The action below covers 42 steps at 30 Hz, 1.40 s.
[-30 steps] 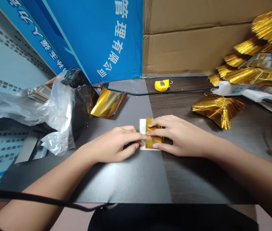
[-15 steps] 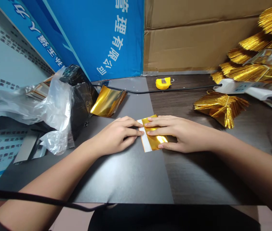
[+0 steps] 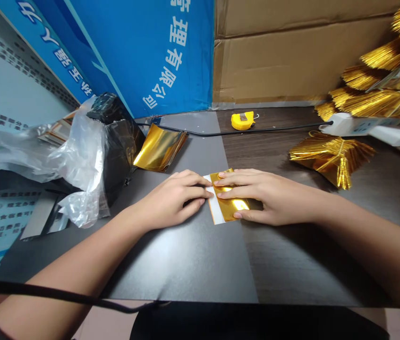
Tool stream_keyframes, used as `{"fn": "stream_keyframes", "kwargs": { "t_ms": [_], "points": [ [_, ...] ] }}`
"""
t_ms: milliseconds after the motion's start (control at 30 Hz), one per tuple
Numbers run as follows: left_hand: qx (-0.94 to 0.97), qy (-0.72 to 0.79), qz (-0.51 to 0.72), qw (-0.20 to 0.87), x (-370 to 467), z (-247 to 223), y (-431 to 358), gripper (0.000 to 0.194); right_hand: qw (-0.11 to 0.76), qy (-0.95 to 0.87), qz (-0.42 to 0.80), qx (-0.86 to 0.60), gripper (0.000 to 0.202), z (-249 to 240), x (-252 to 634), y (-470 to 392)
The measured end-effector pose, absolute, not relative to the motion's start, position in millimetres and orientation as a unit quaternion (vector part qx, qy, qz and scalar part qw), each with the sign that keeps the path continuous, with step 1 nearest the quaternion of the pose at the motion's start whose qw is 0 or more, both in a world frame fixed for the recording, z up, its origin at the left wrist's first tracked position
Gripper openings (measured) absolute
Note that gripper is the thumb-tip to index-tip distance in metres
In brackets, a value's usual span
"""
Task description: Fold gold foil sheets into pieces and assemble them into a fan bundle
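where the two hands meet at the middle of the table, the left hand (image 3: pixel 171 200) lies palm down with its fingers loosely curled, their tips pressing the white left edge of the gold foil sheet (image 3: pixel 228 204); it grips nothing. the right hand (image 3: pixel 267 196) lies flat and spread over the right part of the same sheet, fingers extended leftward and pinning it to the surface, thumb along the near edge. the sheet lies flat across the seam between the grey mat (image 3: pixel 185 255) and the dark wood table top (image 3: pixel 292 264), with a white strip showing along its left side. far and left of the left hand, a stack of gold foil sheets (image 3: pixel 159 148) leans against a black bag (image 3: pixel 120 141), which is partly covered by clear plastic wrap (image 3: pixel 75 160). a black cable (image 3: pixel 256 131) runs along the far side of the table, with a yellow tape measure (image 3: pixel 241 120) just beyond it. to the right, well apart from the right hand, a folded gold foil fan (image 3: pixel 330 157) rests on the wood; further gold fans (image 3: pixel 377 89) are heaped at the far right over a white power strip (image 3: pixel 359 127). a blue printed board (image 3: pixel 143 52) and brown cardboard (image 3: pixel 292 52) stand behind.
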State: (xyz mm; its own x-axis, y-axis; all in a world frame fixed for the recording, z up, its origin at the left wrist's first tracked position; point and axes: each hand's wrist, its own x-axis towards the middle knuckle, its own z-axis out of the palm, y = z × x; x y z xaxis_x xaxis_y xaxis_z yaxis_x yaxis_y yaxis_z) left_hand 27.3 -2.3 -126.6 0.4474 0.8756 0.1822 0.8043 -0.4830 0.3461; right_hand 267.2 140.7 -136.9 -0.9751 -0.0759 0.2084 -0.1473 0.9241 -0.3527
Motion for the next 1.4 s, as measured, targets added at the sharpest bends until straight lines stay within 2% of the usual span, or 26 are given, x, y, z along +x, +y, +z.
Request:
{"fn": "stream_keyframes", "kwargs": {
  "t_ms": [333, 800, 967, 1033, 1200, 1400],
  "points": [
    [0.832, 0.535, 0.122, 0.084, 30, -131, -4, 0.038, 0.094, -0.977, 0.178, 0.062, 0.038, -135, 266, 142],
    [0.817, 0.563, 0.106, 0.067, 37, -128, -7, 0.035, 0.091, -0.979, 0.176, 0.045, 0.039, -136, 267, 141],
    [0.815, 0.561, 0.139, 0.046, 39, -134, -5, 0.032, 0.095, -0.978, 0.178, 0.047, 0.037, -138, 267, 143],
    [0.816, 0.553, 0.163, 0.039, 40, -139, -4, 0.029, 0.089, -0.979, 0.177, 0.041, 0.04, -137, 267, 143],
    [0.821, 0.534, 0.2, 0.017, 48, -146, -2, 0.025, 0.073, -0.983, 0.168, 0.015, 0.064, -136, 268, 140],
    [0.797, 0.579, 0.171, 0.015, 59, -143, 0, 0.032, 0.067, -0.986, 0.152, 0.011, 0.063, -136, 269, 139]
  ]
}}
